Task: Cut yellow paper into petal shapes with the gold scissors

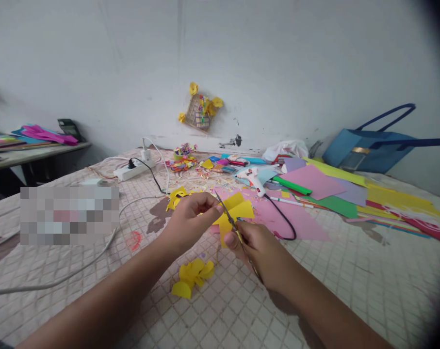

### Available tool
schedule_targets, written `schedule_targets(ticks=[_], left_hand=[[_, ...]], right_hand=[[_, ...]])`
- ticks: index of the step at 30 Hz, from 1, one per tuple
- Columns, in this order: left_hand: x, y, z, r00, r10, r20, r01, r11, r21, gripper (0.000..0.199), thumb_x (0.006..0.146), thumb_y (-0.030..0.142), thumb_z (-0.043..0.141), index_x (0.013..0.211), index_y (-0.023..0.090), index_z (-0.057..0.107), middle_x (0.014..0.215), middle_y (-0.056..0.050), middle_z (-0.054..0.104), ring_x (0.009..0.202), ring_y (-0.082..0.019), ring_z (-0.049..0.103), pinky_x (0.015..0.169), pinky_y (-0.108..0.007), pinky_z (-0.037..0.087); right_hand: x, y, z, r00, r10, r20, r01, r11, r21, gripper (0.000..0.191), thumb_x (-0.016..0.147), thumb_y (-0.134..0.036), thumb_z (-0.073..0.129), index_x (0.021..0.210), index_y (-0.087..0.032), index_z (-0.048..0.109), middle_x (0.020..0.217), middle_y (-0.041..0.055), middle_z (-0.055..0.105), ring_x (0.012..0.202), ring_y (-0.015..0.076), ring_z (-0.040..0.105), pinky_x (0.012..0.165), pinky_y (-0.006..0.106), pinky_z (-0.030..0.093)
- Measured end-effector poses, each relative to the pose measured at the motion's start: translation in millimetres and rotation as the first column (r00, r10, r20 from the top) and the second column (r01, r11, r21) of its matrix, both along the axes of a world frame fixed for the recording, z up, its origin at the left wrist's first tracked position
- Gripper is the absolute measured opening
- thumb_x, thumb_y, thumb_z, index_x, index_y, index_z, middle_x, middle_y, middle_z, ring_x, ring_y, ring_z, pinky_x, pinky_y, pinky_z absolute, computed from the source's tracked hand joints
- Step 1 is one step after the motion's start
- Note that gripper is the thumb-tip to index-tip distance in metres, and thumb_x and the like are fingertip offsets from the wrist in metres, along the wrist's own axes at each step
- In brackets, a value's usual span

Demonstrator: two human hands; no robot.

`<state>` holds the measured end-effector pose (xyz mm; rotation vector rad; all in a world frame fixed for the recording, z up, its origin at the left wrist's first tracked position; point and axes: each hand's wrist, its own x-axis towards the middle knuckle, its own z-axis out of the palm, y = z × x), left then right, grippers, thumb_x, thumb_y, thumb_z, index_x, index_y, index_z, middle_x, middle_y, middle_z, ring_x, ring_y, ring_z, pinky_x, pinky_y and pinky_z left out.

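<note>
My left hand (pixel 190 220) pinches the left edge of a yellow paper piece (pixel 239 208) with several flaps, held above the table. A pair of scissors (pixel 231 220) is in my right hand (pixel 261 249), its blades pointing up and left across the paper beside my left fingertips. My right fingers wrap round the scissor handles, which they partly hide. Nearer to me, a cluster of cut yellow paper petals (pixel 193 277) lies on the checked tablecloth (pixel 212 325). More yellow cut pieces (pixel 176 198) rest just behind my left hand.
Beyond my hands lie a white glue gun (pixel 254 180) with a black cord, pink paper (pixel 278 215) and coloured sheets (pixel 314 182). A power strip (pixel 134 170) with cables is at the left, a blue bag (pixel 372 148) at the right. A flower-trimmed decoration (pixel 198 114) hangs on the wall.
</note>
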<state>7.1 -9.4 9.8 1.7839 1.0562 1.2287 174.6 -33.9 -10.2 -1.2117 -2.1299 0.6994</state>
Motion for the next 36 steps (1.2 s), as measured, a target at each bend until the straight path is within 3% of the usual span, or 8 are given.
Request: schedule_targets(ticks=[11, 24, 36], left_hand=[[2.6, -2.6, 1.0, 0.994, -0.034, 0.107, 0.041, 0.997, -0.07, 0.013, 0.069, 0.025, 0.056, 0.063, 0.014, 0.053, 0.06, 0.003, 0.047, 0.058, -0.009, 0.041, 0.055, -0.024, 0.033], [3.2, -4.2, 1.6, 0.998, -0.038, 0.059, 0.043, 0.996, -0.078, 0.015, 0.071, 0.025, 0.056, 0.061, 0.014, 0.053, 0.061, 0.002, 0.049, 0.06, -0.01, 0.045, 0.058, -0.025, 0.037], [4.8, -1.9, -0.3, 0.99, -0.109, 0.084, 0.12, 0.983, -0.136, 0.016, 0.07, 0.026, 0.057, 0.061, 0.014, 0.052, 0.06, 0.003, 0.047, 0.058, -0.009, 0.044, 0.056, -0.024, 0.036]], right_hand=[[0.5, 0.4, -0.5, 1.0, 0.007, 0.027, -0.007, 1.0, -0.013, 0.047, 0.084, -0.061, 0.037, 0.069, -0.017, 0.048, 0.064, 0.0002, 0.054, 0.057, 0.0126, 0.046, 0.052, 0.024, 0.033], [0.8, 0.0, -2.8, 1.0, 0.015, 0.009, -0.015, 1.0, 0.008, 0.043, 0.084, -0.057, 0.039, 0.07, -0.018, 0.048, 0.065, 0.0003, 0.056, 0.058, 0.0133, 0.047, 0.054, 0.024, 0.033], [0.1, 0.9, -3.9, 0.999, 0.037, -0.038, -0.037, 0.999, -0.002, 0.038, 0.086, -0.054, 0.041, 0.076, -0.018, 0.052, 0.074, 0.0016, 0.06, 0.064, 0.0151, 0.052, 0.057, 0.025, 0.037]])
